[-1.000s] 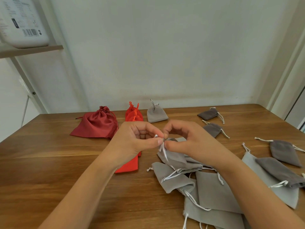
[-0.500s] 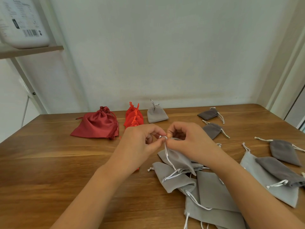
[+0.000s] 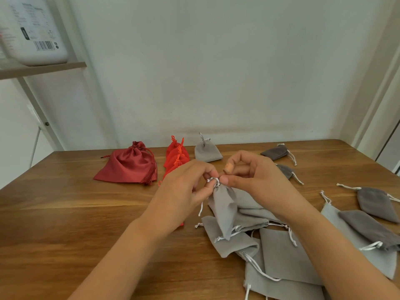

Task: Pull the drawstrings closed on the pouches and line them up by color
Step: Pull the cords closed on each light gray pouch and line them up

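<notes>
Head view looks down on a left hand (image 3: 184, 187) and a right hand (image 3: 255, 176) meeting above a wooden table (image 3: 65, 213). Each grip pinches the white drawstring (image 3: 213, 180) at the gathered neck of a small light grey velvet pouch (image 3: 224, 211). That pouch hangs from the cord with its lower end resting on a loose pile of flat, open light grey pouches (image 3: 281, 256), probably raised so its own weight helps the mouth cinch. The neck looks nearly closed, so the step in hand seems to be the final tightening or tying. Along the far edge lie a dark red satin pouch (image 3: 129, 165), a stack of orange-red pouches (image 3: 176, 154) and one closed light grey pouch (image 3: 206, 151), side by side, apparently the colour line under way. I judge the held pouch belongs beside that grey one. Dark grey pouches (image 3: 374, 202) lie scattered to the right, not yet sorted.
</notes>
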`<state>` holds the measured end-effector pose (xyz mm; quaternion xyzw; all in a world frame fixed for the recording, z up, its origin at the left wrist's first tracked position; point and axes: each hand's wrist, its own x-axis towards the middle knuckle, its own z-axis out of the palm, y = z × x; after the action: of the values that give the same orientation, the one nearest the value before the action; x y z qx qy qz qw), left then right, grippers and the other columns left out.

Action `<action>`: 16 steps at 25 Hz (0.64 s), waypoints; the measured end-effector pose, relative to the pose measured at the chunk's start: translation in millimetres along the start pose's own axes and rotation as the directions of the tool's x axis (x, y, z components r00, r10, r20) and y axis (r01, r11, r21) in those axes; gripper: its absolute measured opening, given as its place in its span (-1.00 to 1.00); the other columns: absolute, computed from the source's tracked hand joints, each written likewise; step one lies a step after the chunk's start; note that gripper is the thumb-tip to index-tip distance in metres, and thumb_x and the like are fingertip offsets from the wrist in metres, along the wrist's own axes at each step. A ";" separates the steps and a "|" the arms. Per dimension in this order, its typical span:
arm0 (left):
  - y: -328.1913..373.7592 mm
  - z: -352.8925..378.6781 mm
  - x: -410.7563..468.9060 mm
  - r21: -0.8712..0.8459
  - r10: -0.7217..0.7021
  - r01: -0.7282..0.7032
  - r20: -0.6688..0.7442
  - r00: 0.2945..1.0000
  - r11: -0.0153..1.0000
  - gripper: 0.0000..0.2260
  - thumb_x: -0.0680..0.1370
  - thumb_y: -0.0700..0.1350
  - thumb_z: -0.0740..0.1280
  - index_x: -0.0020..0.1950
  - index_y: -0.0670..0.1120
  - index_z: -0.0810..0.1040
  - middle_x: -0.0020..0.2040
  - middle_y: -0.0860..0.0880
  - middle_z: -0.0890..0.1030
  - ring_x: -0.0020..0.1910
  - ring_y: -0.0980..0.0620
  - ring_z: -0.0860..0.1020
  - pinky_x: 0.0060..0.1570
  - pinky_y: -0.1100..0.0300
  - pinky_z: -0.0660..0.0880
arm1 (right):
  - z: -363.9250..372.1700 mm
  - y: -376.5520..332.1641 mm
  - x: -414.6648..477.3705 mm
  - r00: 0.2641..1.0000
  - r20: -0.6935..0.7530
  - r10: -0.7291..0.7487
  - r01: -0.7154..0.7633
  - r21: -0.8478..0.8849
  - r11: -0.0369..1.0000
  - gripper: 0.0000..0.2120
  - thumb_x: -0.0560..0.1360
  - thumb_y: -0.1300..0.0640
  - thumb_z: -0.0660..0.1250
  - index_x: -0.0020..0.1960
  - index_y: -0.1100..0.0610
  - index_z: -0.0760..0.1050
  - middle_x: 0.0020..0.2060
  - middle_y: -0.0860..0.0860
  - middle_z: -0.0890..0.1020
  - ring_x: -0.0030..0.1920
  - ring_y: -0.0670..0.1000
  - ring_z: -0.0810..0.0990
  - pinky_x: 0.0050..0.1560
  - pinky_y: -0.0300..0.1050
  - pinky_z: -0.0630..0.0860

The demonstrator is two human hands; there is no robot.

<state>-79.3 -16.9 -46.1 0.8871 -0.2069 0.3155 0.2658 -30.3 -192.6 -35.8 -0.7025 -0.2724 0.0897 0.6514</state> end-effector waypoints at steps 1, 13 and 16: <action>0.2 0.4 0.2 0.018 0.042 -0.041 -0.010 0.999 0.999 -0.96 0.48 -0.15 0.39 -0.07 -0.06 0.58 -0.19 0.41 0.40 -0.34 0.22 0.34 -0.24 0.48 0.29 | -1.6 -2.5 -0.7 1.000 0.003 0.023 -0.023 0.027 0.999 -0.84 0.39 0.37 0.42 -0.15 0.22 0.46 -0.21 0.20 0.70 -0.16 0.07 0.67 -0.06 -0.13 0.59; -7.5 2.9 0.0 -0.118 -0.035 0.015 -0.170 0.985 0.993 -0.76 0.44 0.06 0.36 -0.12 -0.09 0.69 -0.21 0.10 0.66 -0.19 0.21 0.59 -0.20 0.32 0.51 | 0.5 -4.0 -2.3 0.998 -0.014 -0.056 0.056 0.069 0.996 -0.72 0.33 0.44 0.45 -0.22 0.19 0.39 -0.25 0.15 0.68 -0.20 0.06 0.65 -0.06 -0.10 0.62; -5.9 1.9 0.8 -0.128 -0.085 0.066 -0.147 0.986 0.990 -0.74 0.44 0.10 0.33 -0.11 -0.05 0.68 -0.20 0.15 0.66 -0.18 0.22 0.59 -0.20 0.30 0.52 | 2.0 -3.1 -1.5 0.996 -0.043 -0.079 0.081 0.042 0.996 -0.71 0.36 0.52 0.38 -0.22 0.18 0.38 -0.28 0.14 0.64 -0.21 0.07 0.58 -0.08 -0.12 0.58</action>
<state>-74.7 -13.7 -48.8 0.8497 -0.1711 0.3584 0.3467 -33.3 -191.6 -33.5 -0.6784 -0.2846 0.0549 0.6751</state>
